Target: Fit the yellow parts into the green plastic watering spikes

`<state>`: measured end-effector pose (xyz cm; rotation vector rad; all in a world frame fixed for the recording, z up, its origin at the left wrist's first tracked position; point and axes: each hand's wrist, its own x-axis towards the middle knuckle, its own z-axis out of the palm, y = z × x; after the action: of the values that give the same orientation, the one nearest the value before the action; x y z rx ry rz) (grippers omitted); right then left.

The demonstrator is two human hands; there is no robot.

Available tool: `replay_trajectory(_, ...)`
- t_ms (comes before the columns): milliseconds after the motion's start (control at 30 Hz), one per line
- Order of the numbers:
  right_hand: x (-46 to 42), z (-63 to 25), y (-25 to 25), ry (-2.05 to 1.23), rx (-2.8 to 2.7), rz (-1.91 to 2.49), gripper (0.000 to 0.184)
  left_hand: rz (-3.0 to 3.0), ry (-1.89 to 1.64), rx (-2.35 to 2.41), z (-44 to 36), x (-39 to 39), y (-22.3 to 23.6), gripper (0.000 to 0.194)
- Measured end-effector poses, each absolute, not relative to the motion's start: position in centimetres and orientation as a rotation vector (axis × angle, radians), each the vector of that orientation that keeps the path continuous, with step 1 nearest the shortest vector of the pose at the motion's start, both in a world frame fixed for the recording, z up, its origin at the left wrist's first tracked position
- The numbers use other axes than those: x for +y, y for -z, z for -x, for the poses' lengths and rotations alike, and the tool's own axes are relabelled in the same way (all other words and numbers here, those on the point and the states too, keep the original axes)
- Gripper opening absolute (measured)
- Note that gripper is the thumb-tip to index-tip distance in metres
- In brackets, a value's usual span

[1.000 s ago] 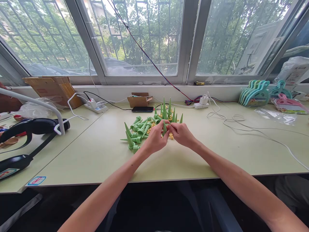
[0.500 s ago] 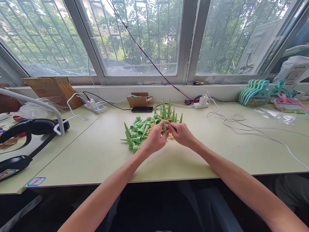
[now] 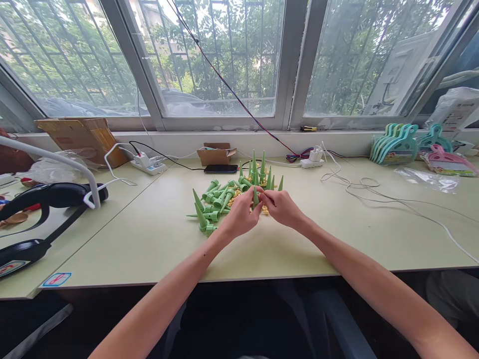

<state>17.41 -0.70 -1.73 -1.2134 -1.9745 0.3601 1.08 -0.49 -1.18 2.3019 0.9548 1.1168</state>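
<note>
My left hand (image 3: 242, 214) is closed around a green plant watering spike (image 3: 256, 197), its pointed tip upward. Against it my right hand (image 3: 283, 208) makes a pinch; whatever lies between those fingertips is hidden. To the left is a loose heap of green spikes (image 3: 220, 197) with ribbed caps, lying at different angles. Behind my hands several spikes (image 3: 263, 167) stand point up. Small yellow plastic pieces (image 3: 235, 195) are scattered between the heap and the standing spikes, partly covered by my hands.
A black phone (image 3: 220, 169) and a small open cardboard box (image 3: 216, 155) are behind the heap. A black headset (image 3: 56, 197) lies left. White cables (image 3: 370, 185) cross the right side, near turquoise plastic dustpans (image 3: 394, 143) and a power strip (image 3: 312, 158).
Both hands stay in nearly the same place with the same spike. At the far left edge, a blurred brown shape reaches farther into view.
</note>
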Motion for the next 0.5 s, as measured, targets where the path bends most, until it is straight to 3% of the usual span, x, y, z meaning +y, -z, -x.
replay_trajectory(500, -0.92, -17.67, 1.6, -0.309, -2.079, 1.302, 0.038, -2.325, -0.986, 1.003, -1.09, -0.71, 1.06, 0.025)
